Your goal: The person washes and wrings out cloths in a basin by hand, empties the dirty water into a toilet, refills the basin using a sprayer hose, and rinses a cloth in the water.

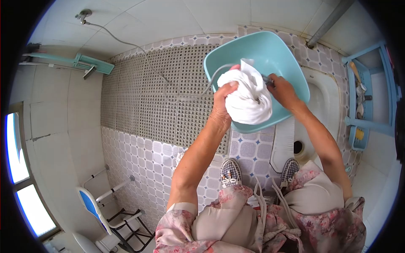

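A bunched white cloth (247, 97) is gripped by my left hand (226, 93), its thumb pressed on the front of the folds. It is held over a light teal basin (291, 71). Right of the cloth, my right hand (283, 90) is closed around a small dark grey piece, which looks like the end of the grey hose (209, 84). The hose loops over the basin's left rim and passes behind the cloth, so its link to that piece is partly hidden. No water can be made out.
The hose runs from a wall tap (84, 14) across a perforated grey mat (147, 92). A squat toilet (327, 101) lies right of the basin, near a blue shelf (371, 122). A folding chair (95, 211) stands at lower left. A teal mop (90, 63) leans at upper left.
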Demonstrator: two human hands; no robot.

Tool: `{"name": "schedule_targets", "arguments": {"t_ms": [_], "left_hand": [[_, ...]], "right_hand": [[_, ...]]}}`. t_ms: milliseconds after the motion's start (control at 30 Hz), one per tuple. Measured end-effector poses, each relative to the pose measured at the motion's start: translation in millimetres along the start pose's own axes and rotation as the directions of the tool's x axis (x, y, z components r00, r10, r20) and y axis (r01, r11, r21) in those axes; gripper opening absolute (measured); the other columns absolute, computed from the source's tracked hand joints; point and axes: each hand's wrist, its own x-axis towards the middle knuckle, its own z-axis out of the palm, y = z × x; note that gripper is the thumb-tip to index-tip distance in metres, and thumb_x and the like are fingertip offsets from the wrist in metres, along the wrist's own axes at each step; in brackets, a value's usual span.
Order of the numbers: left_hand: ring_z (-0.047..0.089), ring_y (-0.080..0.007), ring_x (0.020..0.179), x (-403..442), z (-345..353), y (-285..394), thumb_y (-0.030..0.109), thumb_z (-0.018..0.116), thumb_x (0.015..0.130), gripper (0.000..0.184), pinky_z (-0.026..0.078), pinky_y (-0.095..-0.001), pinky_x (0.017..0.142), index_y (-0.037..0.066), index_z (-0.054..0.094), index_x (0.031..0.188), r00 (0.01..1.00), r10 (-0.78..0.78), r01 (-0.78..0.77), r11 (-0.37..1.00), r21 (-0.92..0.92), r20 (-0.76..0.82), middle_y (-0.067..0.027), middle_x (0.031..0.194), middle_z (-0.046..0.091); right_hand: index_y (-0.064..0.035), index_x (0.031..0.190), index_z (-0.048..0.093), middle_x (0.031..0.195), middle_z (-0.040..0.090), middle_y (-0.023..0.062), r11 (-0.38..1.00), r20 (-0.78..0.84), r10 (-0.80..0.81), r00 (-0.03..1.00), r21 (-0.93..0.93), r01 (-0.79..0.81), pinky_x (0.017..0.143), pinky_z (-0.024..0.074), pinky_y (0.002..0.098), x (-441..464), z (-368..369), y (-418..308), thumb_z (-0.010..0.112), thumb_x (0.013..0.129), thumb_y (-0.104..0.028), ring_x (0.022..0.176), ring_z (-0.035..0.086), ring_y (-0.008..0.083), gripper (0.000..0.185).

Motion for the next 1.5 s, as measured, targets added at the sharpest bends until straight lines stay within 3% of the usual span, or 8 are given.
{"name": "schedule_targets", "arguments": {"t_ms": [133,333,467,633,733,867,1300,1500], "left_hand": [[0.059,-0.0288,0.118,-1.0,0.3,0.8,0.017,0.073,0.075,0.075,0.050,-0.0372,0.100,0.002,0.045,0.143,0.992,-0.122,0.108,0.940,0.324,0.023,-0.0214,0.129,0.058],[0.061,-0.0320,0.114,34.0,-36.9,-60.4,0.035,0.082,0.076,0.099,0.051,-0.0381,0.098,-0.005,0.030,0.150,0.944,-0.056,0.294,0.593,0.750,-0.326,-0.0258,0.129,0.057],[0.057,-0.0365,0.122,35.5,-31.1,-51.9,0.046,0.080,0.074,0.119,0.048,-0.0382,0.100,-0.005,0.010,0.155,0.944,-0.121,0.330,0.311,0.891,-0.308,-0.0326,0.132,0.054],[0.056,-0.0453,0.117,-10.1,-13.6,-48.3,0.026,0.073,0.081,0.048,0.046,-0.0480,0.101,0.001,0.064,0.121,0.927,0.308,-0.171,-0.160,0.972,0.214,-0.0240,0.125,0.061],[0.056,-0.0394,0.119,-26.0,-27.1,-56.5,0.023,0.075,0.080,0.045,0.042,-0.0508,0.104,0.001,0.064,0.118,0.822,0.364,-0.284,-0.404,0.869,0.438,-0.0225,0.118,0.064],[0.057,-0.0340,0.118,-41.5,-34.9,-71.0,0.025,0.074,0.080,0.040,0.040,-0.0514,0.103,0.002,0.067,0.112,0.832,0.299,-0.322,-0.425,0.846,0.467,-0.0191,0.115,0.066],[0.067,-0.0281,0.096,-38.7,-38.0,-67.4,0.027,0.071,0.079,0.026,0.041,-0.0459,0.097,0.007,0.073,0.095,0.864,0.245,-0.312,-0.424,0.850,0.439,-0.0120,0.094,0.073],[0.066,-0.0288,0.087,-40.7,-45.0,-73.7,0.029,0.068,0.079,0.024,0.042,-0.0459,0.092,0.008,0.072,0.091,0.891,0.224,-0.286,-0.402,0.870,0.396,-0.0116,0.082,0.070]], "right_hand": [[-0.0010,0.099,0.055,0.079,0.065,0.0219,0.993,-0.181,0.065,0.981,-0.081,-0.081,0.067,0.0484,0.0513,19.8,-12.7,31.6,0.066,0.093,-0.023,0.075,0.062,0.0438,0.026],[-0.0025,0.095,0.055,0.078,0.065,0.0185,0.981,-0.408,-0.023,0.913,-0.186,-0.058,0.066,0.0511,0.0496,11.0,-39.9,21.7,0.067,0.092,-0.029,0.074,0.063,0.0393,0.029],[-0.0040,0.095,0.056,0.079,0.065,0.0164,0.978,-0.435,-0.007,0.901,-0.191,-0.085,0.067,0.0520,0.0480,8.6,-51.5,21.6,0.067,0.091,-0.030,0.079,0.064,0.0358,0.028],[-0.0040,0.097,0.057,0.080,0.065,0.0157,0.981,-0.464,-0.066,0.884,-0.190,-0.027,0.068,0.0520,0.0471,5.7,-52.0,30.3,0.068,0.090,-0.029,0.079,0.063,0.0352,0.028],[-0.0044,0.098,0.058,0.081,0.066,0.0144,0.984,-0.491,-0.056,0.869,-0.173,-0.034,0.070,0.0520,0.0451,3.2,-52.3,26.9,0.070,0.089,-0.027,0.082,0.063,0.0346,0.027],[-0.0051,0.097,0.059,0.083,0.068,0.0122,0.926,-0.574,-0.274,0.772,-0.375,0.050,0.077,0.0511,0.0425,3.3,-51.6,28.2,0.071,0.087,-0.026,0.088,0.062,0.0328,0.026],[-0.0089,0.130,0.058,0.099,0.070,0.0189,0.922,-0.413,0.277,0.868,-0.141,-0.361,0.084,0.0513,0.0484,13.1,-38.0,45.4,0.062,0.093,-0.039,0.093,0.067,0.0382,0.048],[-0.0096,0.131,0.057,0.096,0.070,0.0196,0.925,-0.475,0.109,0.873,-0.273,-0.264,0.081,0.0517,0.0486,16.1,-23.6,66.9,0.062,0.093,-0.037,0.089,0.068,0.0383,0.048]]}}
